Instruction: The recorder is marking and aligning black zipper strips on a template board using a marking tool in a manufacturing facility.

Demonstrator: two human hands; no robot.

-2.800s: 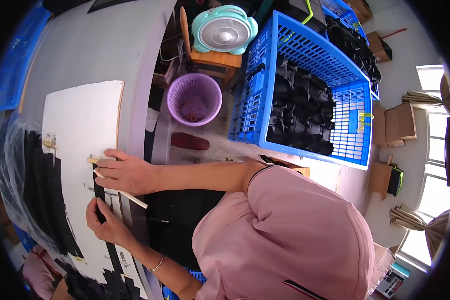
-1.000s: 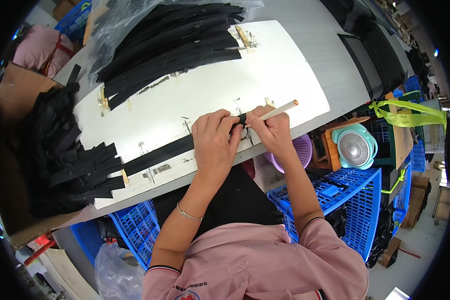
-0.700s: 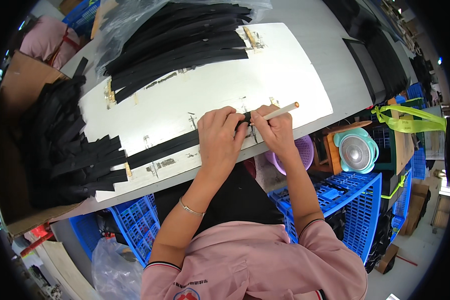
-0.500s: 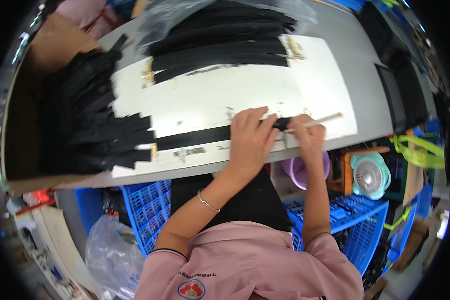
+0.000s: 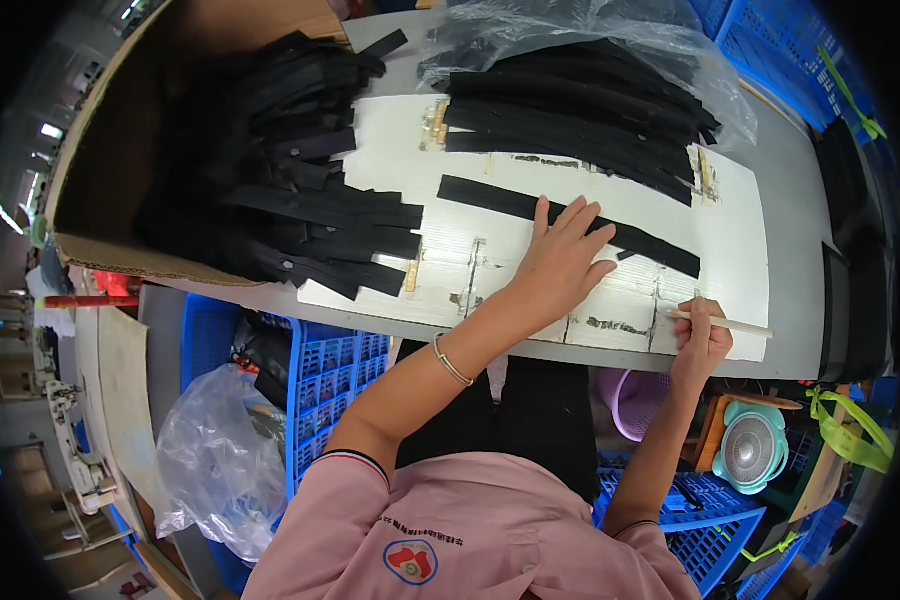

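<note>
A single black fabric strip (image 5: 488, 198) lies slantwise across a white board (image 5: 735, 205) on the table. My left hand (image 5: 558, 265) rests over the strip's middle with fingers spread, its fingertips on the cloth. Near the board's front right edge, my right hand (image 5: 705, 340) is closed around a slim pale pencil-like stick (image 5: 752, 328), its tip toward the left. Dark marks and short lines show on the board between the two hands. Several more black strips (image 5: 570, 100) lie side by side at the board's far edge.
A cardboard box (image 5: 100, 252) at left holds a heap of black strips (image 5: 320, 210) spilling onto the board. Clear plastic (image 5: 630, 25) lies behind the far strips. Below the table are blue crates (image 5: 335, 375), a purple basket (image 5: 638, 400) and a small turquoise fan (image 5: 753, 448).
The strip has moved from the board's front edge toward its middle, with my left hand on it. My right hand, still holding the stick, is now apart from the strip. The view has shifted.
</note>
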